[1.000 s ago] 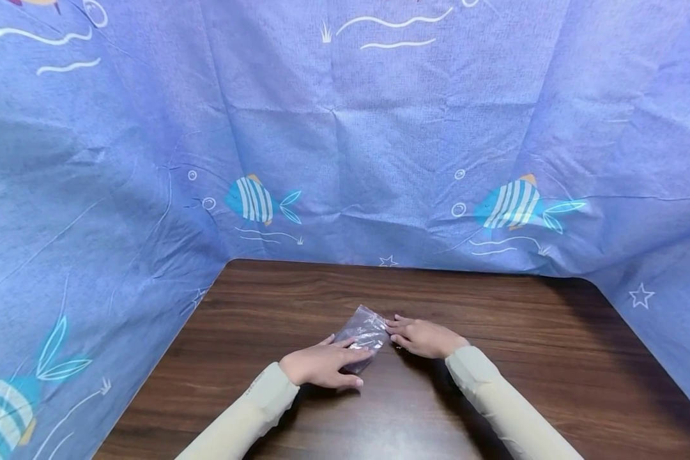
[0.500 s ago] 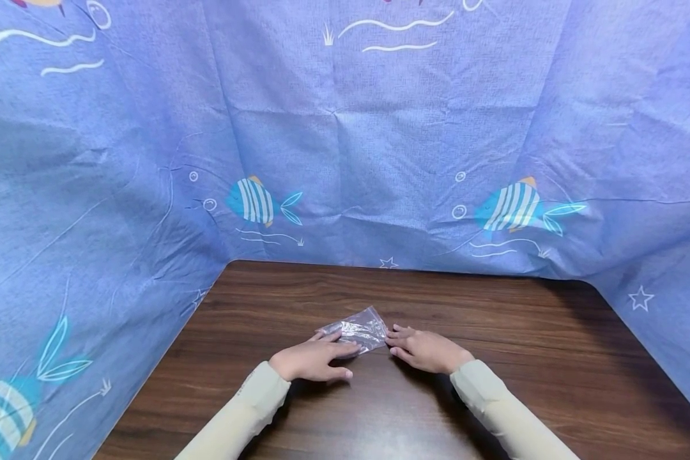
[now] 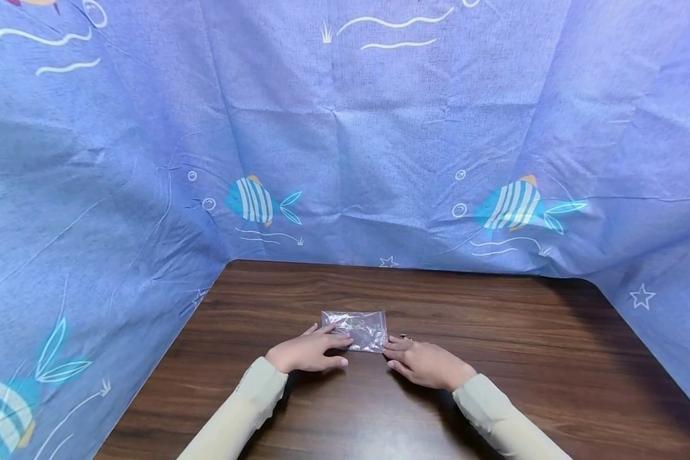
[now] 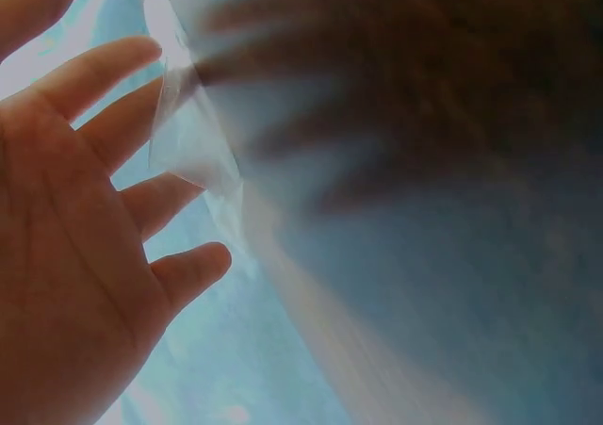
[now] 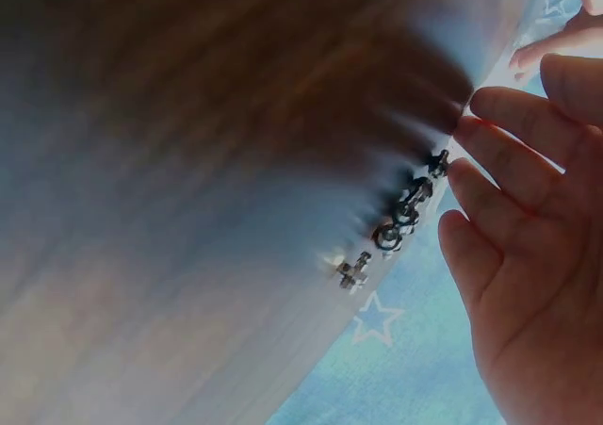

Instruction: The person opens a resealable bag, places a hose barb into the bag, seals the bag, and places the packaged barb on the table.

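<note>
A clear plastic zip bag (image 3: 367,327) lies flat on the brown wooden table, its long sides running left to right. My left hand (image 3: 309,350) rests spread over the bag's left part, and a thin edge of the bag (image 4: 193,147) shows against its fingers in the left wrist view. My right hand (image 3: 428,363) touches the bag's right end with its fingertips, fingers straight. Just behind these fingers lie several small shiny metal pieces (image 5: 405,216), silver and dark, some ring-like and some cross-shaped. Their exact kind is unclear. Neither hand grips anything.
The dark wood-grain tabletop (image 3: 494,319) has rounded far corners. A blue cloth curtain (image 3: 391,147) printed with fish, stars and waves hangs behind the table and along both sides.
The bag has turned clockwise from a slant to lie straight across. My left hand has shifted left; my right has come slightly nearer, and small metal pieces now show behind it.
</note>
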Available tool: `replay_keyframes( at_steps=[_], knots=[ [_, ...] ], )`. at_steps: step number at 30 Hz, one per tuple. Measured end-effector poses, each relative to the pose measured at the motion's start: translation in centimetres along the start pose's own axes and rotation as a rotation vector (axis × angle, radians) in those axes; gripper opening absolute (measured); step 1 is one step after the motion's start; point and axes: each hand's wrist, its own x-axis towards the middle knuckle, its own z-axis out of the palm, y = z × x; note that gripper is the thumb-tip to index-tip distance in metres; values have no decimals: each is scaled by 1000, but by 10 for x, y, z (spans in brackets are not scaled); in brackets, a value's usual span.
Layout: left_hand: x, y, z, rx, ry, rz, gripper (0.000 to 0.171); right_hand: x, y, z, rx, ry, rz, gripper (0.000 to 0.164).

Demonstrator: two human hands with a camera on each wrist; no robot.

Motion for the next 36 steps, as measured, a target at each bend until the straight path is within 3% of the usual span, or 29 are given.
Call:
replay_keyframes(
  at_steps=[8, 16, 21, 29, 36],
  knots=[
    [-2, -3, 2, -1, 51, 6, 49, -1, -10, 1, -19, 8, -45, 38],
    [3, 4, -2, 16, 84, 8, 42, 0, -12, -2, -28, 19, -57, 39],
    [10, 8, -4, 21, 196, 60, 36, 3, -7, -6, 19, 70, -41, 36],
    [31, 19, 0, -218, 466, 48, 23, 14, 8, -15, 126, 256, 34, 23],
    [47, 24, 9, -417, 489, -12, 27, 28, 23, -15, 254, 322, 172, 15]
  ],
)
